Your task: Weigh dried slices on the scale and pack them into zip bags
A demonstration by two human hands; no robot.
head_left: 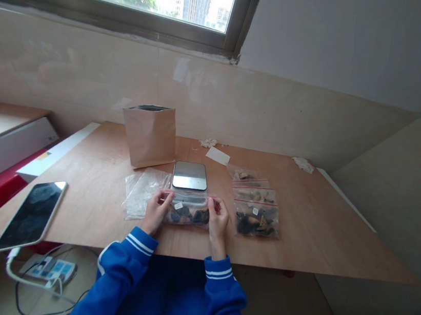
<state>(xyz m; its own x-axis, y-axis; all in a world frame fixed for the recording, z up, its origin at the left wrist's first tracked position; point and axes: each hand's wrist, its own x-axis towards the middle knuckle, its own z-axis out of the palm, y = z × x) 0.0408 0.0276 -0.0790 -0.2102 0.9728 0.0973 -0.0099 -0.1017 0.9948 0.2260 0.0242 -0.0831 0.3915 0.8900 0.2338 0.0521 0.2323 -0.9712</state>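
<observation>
A clear zip bag point(188, 215) with dark dried pieces and a small white label lies at the table's front, its red-lined top edge towards the scale. My left hand point(157, 211) pinches the bag's top left corner. At the top right corner, my right hand point(218, 223) grips the same edge between thumb and fingers. Just behind the bag sits a small digital scale point(190, 175) with a shiny metal plate and nothing on it. Flat clear plastic bags point(143, 192) lie to the left of my left hand.
Filled zip bags point(257, 219) overlap in a row at the right. A brown paper pouch point(149, 136) stands open-topped behind on the left, with a white card point(218, 156) farther back. A phone point(32, 214) on a cable overhangs the front left edge; a power strip point(50, 267) lies below.
</observation>
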